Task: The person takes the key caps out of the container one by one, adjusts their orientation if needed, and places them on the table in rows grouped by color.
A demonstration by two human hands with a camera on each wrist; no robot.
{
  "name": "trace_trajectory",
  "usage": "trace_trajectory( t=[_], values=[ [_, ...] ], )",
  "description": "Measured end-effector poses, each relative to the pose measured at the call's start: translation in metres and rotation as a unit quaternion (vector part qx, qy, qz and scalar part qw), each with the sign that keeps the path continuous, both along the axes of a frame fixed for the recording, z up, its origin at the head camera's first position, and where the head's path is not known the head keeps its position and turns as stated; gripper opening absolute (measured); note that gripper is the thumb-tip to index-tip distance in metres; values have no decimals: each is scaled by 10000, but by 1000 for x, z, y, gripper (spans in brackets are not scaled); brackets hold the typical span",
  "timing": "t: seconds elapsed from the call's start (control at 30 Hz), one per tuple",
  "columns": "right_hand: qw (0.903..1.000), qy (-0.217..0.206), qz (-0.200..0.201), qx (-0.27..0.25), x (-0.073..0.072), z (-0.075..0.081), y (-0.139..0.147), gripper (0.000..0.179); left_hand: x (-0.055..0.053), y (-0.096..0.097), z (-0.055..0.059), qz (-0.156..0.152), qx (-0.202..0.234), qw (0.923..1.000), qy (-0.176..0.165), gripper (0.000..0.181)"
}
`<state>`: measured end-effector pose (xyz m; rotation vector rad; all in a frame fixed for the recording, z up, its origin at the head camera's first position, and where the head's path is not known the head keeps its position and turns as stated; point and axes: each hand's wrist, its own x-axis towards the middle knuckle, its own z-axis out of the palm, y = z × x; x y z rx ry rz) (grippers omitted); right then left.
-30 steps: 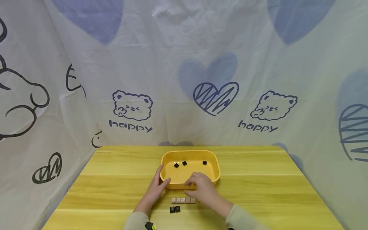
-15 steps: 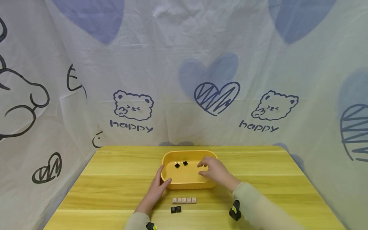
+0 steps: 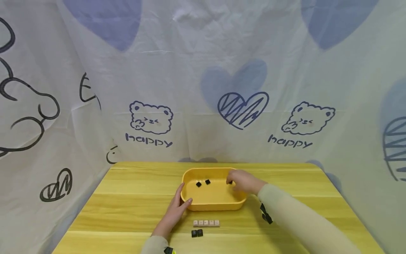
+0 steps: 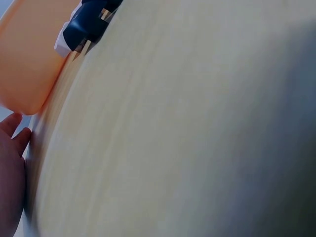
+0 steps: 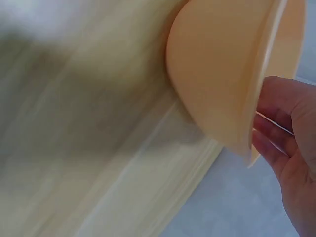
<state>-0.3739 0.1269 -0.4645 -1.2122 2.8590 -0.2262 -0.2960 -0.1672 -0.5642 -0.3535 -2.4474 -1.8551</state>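
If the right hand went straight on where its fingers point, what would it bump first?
Probably the little black keycap right by the fingertips of the right hand, inside the yellow tray. They may be touching already; the fingers partly hide it, so I can't tell.

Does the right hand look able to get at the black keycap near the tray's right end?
Very likely yes: the right hand reaches over the rim of the yellow tray, its fingertips at that black keycap, and nothing visible blocks the way.
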Motion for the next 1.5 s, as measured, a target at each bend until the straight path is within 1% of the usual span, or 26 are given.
trace_trajectory(
  t=[0.07, 0.13, 0.27, 0.4, 0.47, 0.57, 0.63, 0.7, 0.77, 0.87, 0.97, 1.03, 1.13, 1.23, 1.27, 1.4, 1.47, 1.5],
  values=[
    [9999, -18, 71, 137, -3, -1, 2, 26, 2, 2, -1, 7, -25, 10000, 93, 74],
    [9997, -42, 45, 241, -6, -3, 4, 25, 3, 5, -1, -29, 13, 9999, 125, 74],
    [9985, 56, -20, 552, -8, -8, 9, 20, 5, 9, -2, -161, 111, 9998, -25, 74],
    [9972, 72, 6, 738, -9, -14, 12, 12, 7, 11, -2, -160, 48, 9998, -86, 74],
    [9971, 43, 45, 757, -8, -16, 13, 12, 7, 12, 0, -145, 59, 9999, -73, 73],
    [9963, 67, 111, 854, -7, -17, 12, 15, 10, 13, 7, -145, 113, 9998, -79, 72],
    [9955, 142, 226, 911, -7, -18, 12, 16, 12, 13, 12, -145, 183, 9997, -67, 72],
    [9947, 172, 293, 971, -7, -18, 11, 18, 12, 12, 14, -112, 185, 9997, -64, 71],
    [9939, 223, 382, 1013, -8, -19, 10, 20, 10, 10, 11, -69, 115, 9999, -51, 71],
    [9925, 365, 472, 1068, -9, -22, 10, 24, 5, 8, 4, 2, -29, 10000, -68, 72],
    [9920, 450, 514, 1062, -11, -25, 11, 29, 2, 7, 0, -22, -56, 10000, -70, 73],
    [9925, 444, 526, 1007, -11, -26, 11, 31, 4, 8, 3, -31, -7, 9999, -98, 73],
    [9934, 438, 540, 909, -12, -27, 11, 34, 11, 9, 16, -21, 67, 9999, -98, 72],
    [9941, 432, 542, 831, -11, -25, 9, 34, 20, 10, 30, 20, 93, 9999, -128, 70],
    [9943, 430, 540, 809, -10, -23, 9, 34, 22, 9, 33, 21, 65, 9999, -96, 70],
    [9964, 352, 505, 579, -4, -14, 7, 30, 24, 6, 37, 39, 45, 9999, -112, 70],
    [9969, 350, 497, 501, -1, -9, 6, 26, 22, 5, 36, 42, 49, 9999, -113, 71],
    [9969, 376, 514, 462, 0, -6, 6, 23, 20, 4, 32, 52, 69, 9999, -132, 71]
  ],
)
